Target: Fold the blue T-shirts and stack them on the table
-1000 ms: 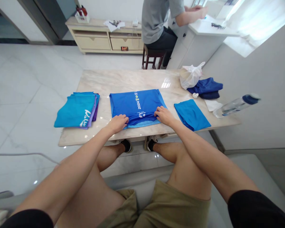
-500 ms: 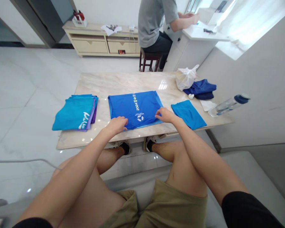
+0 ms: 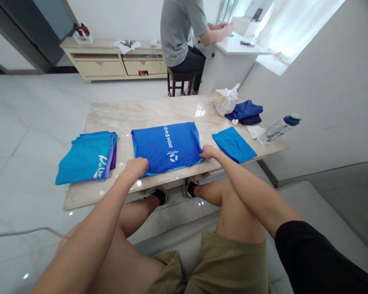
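A blue shirt point(image 3: 184, 143) with white and yellow print lies folded into a rough rectangle on the marble-look table point(image 3: 122, 112), lighter blue showing at its edges. At its near left corner, my left hand point(image 3: 137, 167) is closed on the cloth. My right hand point(image 3: 209, 152) pinches the right edge near the front corner. Left of the shirt sits a stack of folded clothes point(image 3: 86, 155), teal on top with white lettering, purple beneath. To the right of my right hand lies a folded teal cloth point(image 3: 234, 143).
A white plastic bag point(image 3: 227, 101), a dark blue garment point(image 3: 245, 112) and a clear bottle point(image 3: 277, 130) with a blue lid stand at the table's right end. Beyond, a person in a grey shirt point(image 3: 180, 32) sits on a stool point(image 3: 180, 77) by a white desk point(image 3: 242, 47).
My left hand has moved to the shirt's near left corner and closed on it. My right hand has closed on the right edge. The view has shifted slightly.
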Motion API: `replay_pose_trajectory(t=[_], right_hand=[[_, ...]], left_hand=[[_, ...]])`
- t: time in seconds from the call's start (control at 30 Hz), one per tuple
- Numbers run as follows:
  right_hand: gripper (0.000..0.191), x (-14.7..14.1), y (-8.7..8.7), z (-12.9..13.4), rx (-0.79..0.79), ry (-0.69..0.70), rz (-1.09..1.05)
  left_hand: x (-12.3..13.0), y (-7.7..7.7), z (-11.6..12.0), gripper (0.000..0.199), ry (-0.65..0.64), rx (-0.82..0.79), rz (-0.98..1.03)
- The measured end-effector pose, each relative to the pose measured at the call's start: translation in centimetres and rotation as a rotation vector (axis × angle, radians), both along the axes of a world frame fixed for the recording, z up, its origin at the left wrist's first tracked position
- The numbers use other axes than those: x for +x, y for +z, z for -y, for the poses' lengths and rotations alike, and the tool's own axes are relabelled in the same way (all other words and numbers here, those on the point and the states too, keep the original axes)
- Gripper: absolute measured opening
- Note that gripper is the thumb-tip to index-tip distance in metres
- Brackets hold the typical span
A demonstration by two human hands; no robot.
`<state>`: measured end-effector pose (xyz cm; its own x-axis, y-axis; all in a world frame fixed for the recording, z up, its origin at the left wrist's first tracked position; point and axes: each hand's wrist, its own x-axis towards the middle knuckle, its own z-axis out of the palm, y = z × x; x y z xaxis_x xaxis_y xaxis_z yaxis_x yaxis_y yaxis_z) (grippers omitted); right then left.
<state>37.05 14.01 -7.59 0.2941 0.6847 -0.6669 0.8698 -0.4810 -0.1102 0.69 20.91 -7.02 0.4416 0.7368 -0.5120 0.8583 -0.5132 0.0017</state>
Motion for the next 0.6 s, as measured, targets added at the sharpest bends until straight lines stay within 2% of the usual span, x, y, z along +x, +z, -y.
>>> replay_pose_trajectory(t=[0.1,0.17,0.2,0.27,0.4,0.47,0.53,0.6], right_hand=[[0.037,-0.5,0.9,0.2,-0.200,0.030,-0.161],[0.035,-0.2,1.6,0.2,-0.268,0.020,-0.164],[0.033,0.1,1.9,0.1,-0.258,0.007,-0.137],[0.030,0.8,2.5,-0.1,-0.153,-0.031,-0.062],[0.042,2.1,2.6,-0.1,0.099,-0.112,0.052],[0.047,2.3,2.1,0.4,0.233,-0.172,0.099],[0.046,2.6,1.4,1.1,0.379,-0.298,0.101],[0.043,3.1,0.7,1.7,0.489,-0.462,0.048]], left_hand=[[-2.5,0.7,-1.7,0.026,0.132,0.088,-0.004],[-2.3,1.1,-1.5,0.029,0.128,0.092,0.053],[-1.4,1.3,-1.1,0.027,0.110,0.073,0.076],[1.7,1.6,0.6,0.026,0.054,0.041,0.108],[10.9,1.9,5.4,0.044,-0.117,0.061,0.165],[15.2,1.8,7.9,0.062,-0.172,0.062,0.192],[18.6,1.5,10.1,0.076,-0.166,0.060,0.199],[20.8,0.8,11.8,0.080,-0.146,0.064,0.186]])
